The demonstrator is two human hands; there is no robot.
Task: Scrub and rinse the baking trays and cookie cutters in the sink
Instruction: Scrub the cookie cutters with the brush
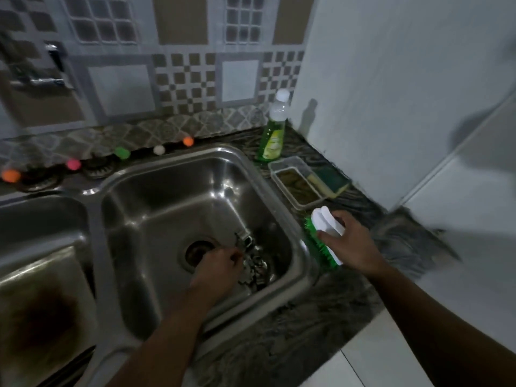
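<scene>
Your left hand (220, 268) reaches down into the right sink (156, 213), fingers curled among the cutters (255, 265), a dark metal heap just right of the drain (199, 251); whether you actually pinch one is too blurred to tell. Your right hand (353, 244) grips the brush (325, 237) by its white handle, green bristles facing the basin, over the counter (321, 317) at the basin's 3 o'clock rim.

A stained tray (42, 311) lies in the left basin, at 9 o'clock from your left hand, not yet scrubbed by the look of it. Soap (272, 135) stands at 1 o'clock from the sink, with a tub (296, 182) and sponge (332, 181) between it and the brush.

The risks, as they appear:
- The cutters sit touching the drain's edge, and a small one could slide in if you stir the heap.
- Thin metal edges can cut fingers that dig blind into the pile, and the light here is dim.
- Brush bristles can flick a loose cutter across the steel, so hold each piece firmly before scrubbing.
- The brush hangs right at the rim, and a wet grip could drop it onto the cutters.
- No water is seen running and the tap (53, 76) sits far off at 10 o'clock, so rinsing may mean carrying dripping pieces.
</scene>
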